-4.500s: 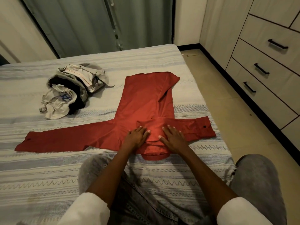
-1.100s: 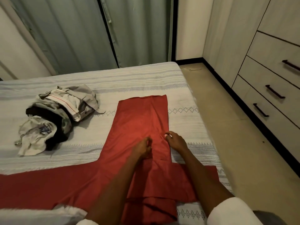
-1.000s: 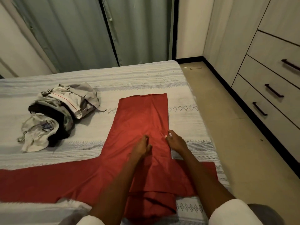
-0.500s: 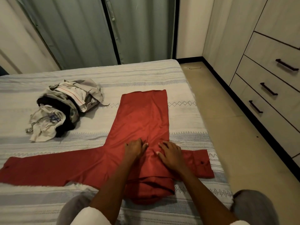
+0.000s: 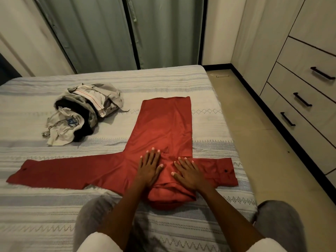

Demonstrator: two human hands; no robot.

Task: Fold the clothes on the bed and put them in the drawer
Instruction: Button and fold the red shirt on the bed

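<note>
A red long-sleeved shirt (image 5: 163, 128) lies flat on the striped bed (image 5: 163, 82), collar towards me. Its right side is folded inward and the right sleeve lies across to the bed's right edge. The left sleeve stretches out to the left. My left hand (image 5: 150, 166) and my right hand (image 5: 188, 172) press flat on the shirt near the collar, fingers straight and spread. A heap of unfolded clothes (image 5: 81, 113), grey, black and white, sits on the bed at the back left. The drawers (image 5: 298, 106) with black handles stand along the right wall, all closed.
Green curtains (image 5: 112, 33) hang behind the bed. A strip of tan floor (image 5: 254, 135) runs between the bed and the drawer unit. My knees in grey jeans rest on the bed's near edge.
My hands slid from the shirt's middle back toward the collar and flattened out on the cloth. The shirt's right side, loose and rumpled 4.5 s ago, now lies folded straight.
</note>
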